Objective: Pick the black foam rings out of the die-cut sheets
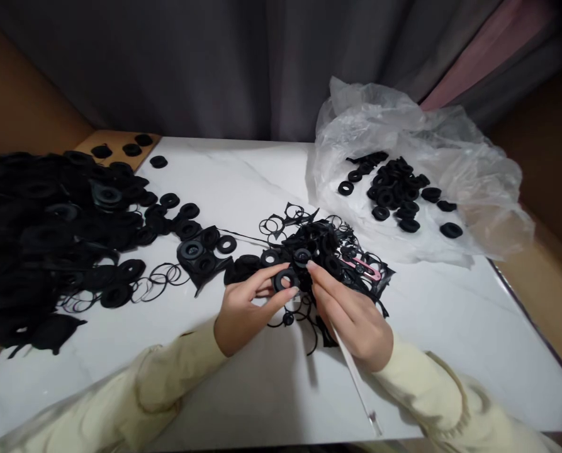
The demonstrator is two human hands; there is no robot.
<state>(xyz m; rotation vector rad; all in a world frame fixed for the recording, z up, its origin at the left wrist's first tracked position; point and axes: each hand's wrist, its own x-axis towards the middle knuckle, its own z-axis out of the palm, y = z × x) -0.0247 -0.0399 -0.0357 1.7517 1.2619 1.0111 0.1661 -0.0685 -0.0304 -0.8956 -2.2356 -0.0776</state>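
Note:
My left hand (245, 305) pinches a black rubber ring (285, 280) between thumb and fingers, its hole facing me. Close beside it, my right hand (354, 314) is closed with its fingertips together at dark rubber. A thin white stick-like tool (354, 371) with a clear end runs out from under that hand towards the table's front edge; its other end is hidden by the fingers. Just beyond both hands lies a heap of black rubber scraps (316, 239), with thin loops and trimmed rings. A pink-handled tool (365, 269) rests in the heap.
A large pile of black rubber parts (39, 233) covers the left side of the white table (214, 182). At the back right, a clear plastic bag (479, 176) lies spread under several black rings (394, 189). Thin loops (160, 280) lie left of my hands. A dark curtain (191, 69) hangs behind.

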